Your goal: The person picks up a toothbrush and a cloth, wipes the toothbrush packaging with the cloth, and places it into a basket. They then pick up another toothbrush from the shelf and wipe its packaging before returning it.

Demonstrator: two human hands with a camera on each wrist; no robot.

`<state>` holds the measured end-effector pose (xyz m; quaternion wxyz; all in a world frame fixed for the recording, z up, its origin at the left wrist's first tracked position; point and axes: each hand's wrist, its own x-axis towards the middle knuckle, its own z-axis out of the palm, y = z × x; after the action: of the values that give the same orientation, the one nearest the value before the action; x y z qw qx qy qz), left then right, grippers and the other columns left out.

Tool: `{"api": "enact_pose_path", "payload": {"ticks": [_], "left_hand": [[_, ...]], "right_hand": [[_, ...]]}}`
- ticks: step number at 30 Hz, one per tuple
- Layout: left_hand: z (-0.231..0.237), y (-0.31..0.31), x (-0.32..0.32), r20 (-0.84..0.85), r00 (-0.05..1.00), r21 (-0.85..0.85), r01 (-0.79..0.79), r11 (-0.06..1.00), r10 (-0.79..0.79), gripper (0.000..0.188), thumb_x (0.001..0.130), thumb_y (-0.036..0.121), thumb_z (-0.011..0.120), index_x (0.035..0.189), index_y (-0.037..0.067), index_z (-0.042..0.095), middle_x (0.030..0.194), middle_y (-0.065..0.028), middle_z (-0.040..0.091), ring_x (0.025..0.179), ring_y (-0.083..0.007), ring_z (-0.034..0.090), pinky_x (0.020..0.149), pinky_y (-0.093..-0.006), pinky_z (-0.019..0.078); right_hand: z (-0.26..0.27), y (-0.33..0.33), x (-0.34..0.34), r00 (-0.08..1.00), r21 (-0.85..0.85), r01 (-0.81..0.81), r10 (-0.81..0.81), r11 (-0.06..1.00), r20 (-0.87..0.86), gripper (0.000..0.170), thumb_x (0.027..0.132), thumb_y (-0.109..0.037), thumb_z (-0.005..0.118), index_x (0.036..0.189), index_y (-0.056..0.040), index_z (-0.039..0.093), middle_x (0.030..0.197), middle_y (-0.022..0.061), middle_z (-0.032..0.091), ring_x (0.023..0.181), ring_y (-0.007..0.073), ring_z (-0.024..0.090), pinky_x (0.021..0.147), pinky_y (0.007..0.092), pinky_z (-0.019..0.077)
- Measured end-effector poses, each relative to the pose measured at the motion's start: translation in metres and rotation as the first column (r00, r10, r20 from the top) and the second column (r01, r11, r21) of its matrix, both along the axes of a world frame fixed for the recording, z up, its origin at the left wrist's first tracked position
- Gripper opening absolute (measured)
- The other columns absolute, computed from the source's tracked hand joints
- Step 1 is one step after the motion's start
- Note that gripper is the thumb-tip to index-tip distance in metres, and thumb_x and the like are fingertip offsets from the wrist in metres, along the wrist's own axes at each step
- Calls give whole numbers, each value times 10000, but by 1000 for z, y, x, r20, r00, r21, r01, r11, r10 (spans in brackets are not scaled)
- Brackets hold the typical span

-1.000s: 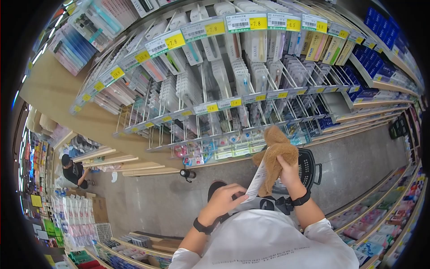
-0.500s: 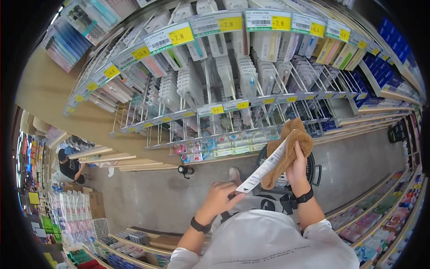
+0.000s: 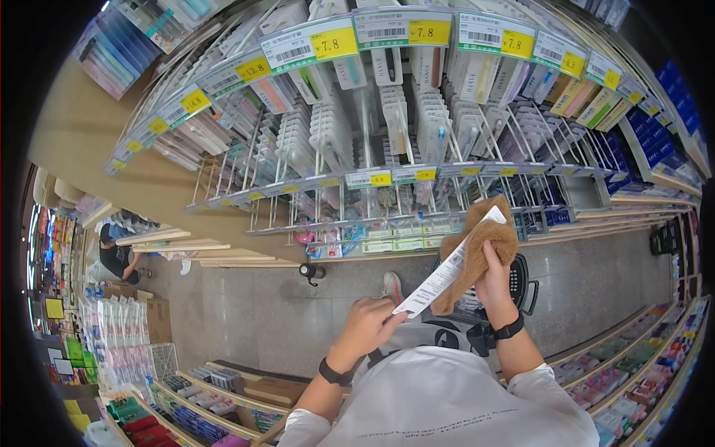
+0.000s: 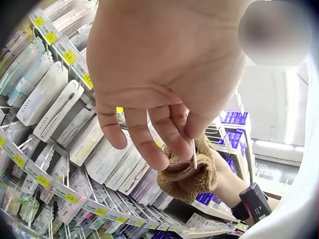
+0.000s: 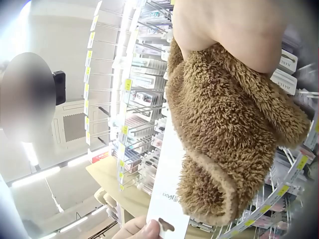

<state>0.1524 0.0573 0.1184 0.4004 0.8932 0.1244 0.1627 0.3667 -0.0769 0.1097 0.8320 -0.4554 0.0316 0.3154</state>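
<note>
A brown fluffy item [image 3: 480, 257] on a long white card [image 3: 439, 281] is held in front of the body. The right hand [image 3: 494, 284] grips the fluffy part, its thumb on top. At the card's lower end the left hand [image 3: 366, 328] pinches the corner near the hang hole, between thumb and fingers. In the left wrist view the left hand [image 4: 164, 89] has the card edge-on between thumb and finger, with the brown item [image 4: 188, 174] beyond. The right wrist view shows the brown item [image 5: 224, 119] hanging under the right hand [image 5: 229, 30], the white card [image 5: 167, 184] behind it.
A shelf rack with price labels [image 3: 313, 46] and hanging packs spans the front. A black basket [image 3: 519, 287] stands on the floor by the body, a black bottle [image 3: 312, 273] near the rack. Another person [image 3: 118, 257] is at the far left; lower shelves [image 3: 625, 365] run behind right.
The card has turned to face up more fully, and the left hand has come to pinch its lower corner. The head view has shifted closer to the rack. A shoe shows beside the card.
</note>
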Motion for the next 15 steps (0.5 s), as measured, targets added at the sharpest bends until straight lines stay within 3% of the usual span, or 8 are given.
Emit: {"api": "enact_pose_path", "payload": {"ticks": [3, 7, 9, 14, 15], "left_hand": [[2, -1, 4, 30, 1000, -20, 8, 1000, -7, 225, 825, 190, 638, 674, 33, 580, 611, -106, 533, 554, -312, 515, 552, -388, 403], [13, -6, 7, 16, 1000, -69, 24, 997, -23, 150, 845, 162, 621, 769, 33, 631, 654, -105, 568, 592, -296, 543, 596, -362, 411], [13, -8, 8, 27, 1000, -83, 15, 996, -13, 141, 845, 156, 622, 778, 33, 633, 662, -106, 573, 596, -298, 544, 594, -364, 411], [10, -12, 4, 28, 1000, -117, 12, 993, -9, 122, 839, 142, 627, 817, 23, 639, 683, -117, 584, 609, -312, 550, 580, -377, 416], [10, -14, 2, 10, 1000, -131, 12, 991, -10, 120, 836, 134, 628, 838, 15, 641, 707, -129, 596, 629, -322, 561, 592, -379, 430]], "right_hand": [[-2, -2, -5, 999, 14, -42, 42, 999, -16, 403, 880, -89, 623, 1251, -59, 467, 1188, 74, 553, 1084, 207, 555, 900, 355, 471], [-1, -4, -21, 968, -54, -180, 186, 982, 166, 447, 816, -31, 686, 1216, -9, 489, 1142, 85, 589, 1050, 166, 566, 908, 319, 462], [-3, -8, -29, 793, -315, -415, 509, 853, 333, 392, 799, -55, 711, 1144, 21, 541, 1079, 76, 622, 986, 149, 590, 876, 290, 472], [8, -12, -41, 763, -246, -510, 565, 824, 315, 338, 775, -58, 731, 1069, 36, 592, 1062, 66, 621, 961, 143, 593, 858, 279, 471], [6, -14, -39, 713, -284, -516, 589, 808, 380, 338, 766, -57, 735, 1063, 33, 601, 1077, 74, 609, 983, 157, 586, 868, 290, 465]]}}
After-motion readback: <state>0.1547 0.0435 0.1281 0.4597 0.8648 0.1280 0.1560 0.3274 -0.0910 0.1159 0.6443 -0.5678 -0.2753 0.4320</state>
